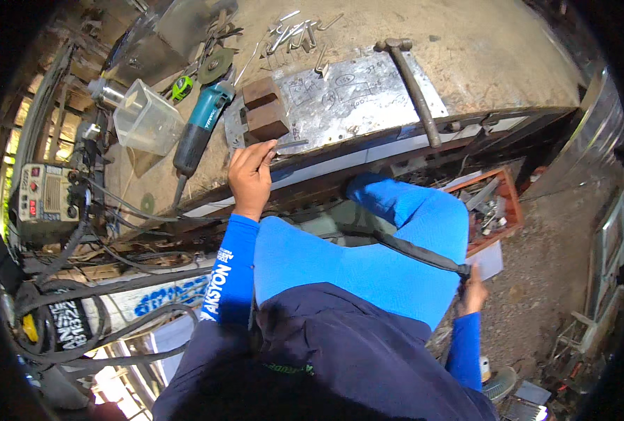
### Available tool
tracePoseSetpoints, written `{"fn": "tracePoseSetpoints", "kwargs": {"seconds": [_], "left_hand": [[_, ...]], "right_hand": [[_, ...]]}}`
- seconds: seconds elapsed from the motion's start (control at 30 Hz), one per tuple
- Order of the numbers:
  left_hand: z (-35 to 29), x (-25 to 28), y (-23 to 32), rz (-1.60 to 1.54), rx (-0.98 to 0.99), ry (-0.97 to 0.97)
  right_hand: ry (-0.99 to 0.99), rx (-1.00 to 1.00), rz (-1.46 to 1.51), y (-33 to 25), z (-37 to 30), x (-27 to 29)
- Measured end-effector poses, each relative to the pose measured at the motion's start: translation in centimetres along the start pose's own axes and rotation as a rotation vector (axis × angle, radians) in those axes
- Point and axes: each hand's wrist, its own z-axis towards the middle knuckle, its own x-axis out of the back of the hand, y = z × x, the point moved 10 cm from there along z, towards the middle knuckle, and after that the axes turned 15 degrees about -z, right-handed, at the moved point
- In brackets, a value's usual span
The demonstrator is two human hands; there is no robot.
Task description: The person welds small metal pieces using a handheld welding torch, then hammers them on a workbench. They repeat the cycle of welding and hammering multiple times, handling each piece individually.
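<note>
Across the top of the view spreads a broad brown workbench [494, 56], its near edge facing the person's blue-clad legs. Near that edge lies a marked metal plate [389, 112]. Lower down, at the right, a reddish tray [511, 200] holds metal scraps. A dark cable [424, 255] crosses the person's thigh. Left of the plate lies a teal and black grinder [205, 123], with a clear plastic container [144, 126] just beside it. The hammer [415, 95] rests over the plate's right part, its handle jutting past the bench edge. Brown blocks [267, 121] sit at the plate's left. The right hand [473, 291] is closed around the cable's end. The left hand [251, 175], fingers nearly together, pinches one end of a short metal rod [293, 144] over the plate's near edge, just beside the blocks.
</note>
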Motion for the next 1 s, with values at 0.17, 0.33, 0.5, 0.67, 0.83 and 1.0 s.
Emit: {"fn": "tracePoseSetpoints", "kwargs": {"seconds": [0.17,0.33,0.5,0.67,0.83,1.0], "left_hand": [[-0.9,2.5,-0.3,-0.106,0.008,0.055],[-0.2,6.0,-4.9,-0.5,0.324,0.199],[2.9,6.3,-8.1,-0.437,0.183,0.137],[2.7,4.2,-9.8,-0.54,0.31,0.053],[3.4,4.0,-8.6,-0.434,0.17,0.045],[3.4,3.7,-6.2,-0.368,0.151,-0.001]], "right_hand": [[0.112,-0.095,-0.772,-2.1,1.3,2.9],[0.233,0.82,-1.029,-20.5,-4.7,-4.9],[-0.115,1.312,-0.639,-31.4,-11.2,-21.8],[0.232,1.506,-1.114,-37.4,-10.1,-36.9],[0.111,1.193,-1.466,-38.4,-4.7,-44.8],[-0.305,0.864,-1.212,-39.9,-3.0,-45.0]]}}
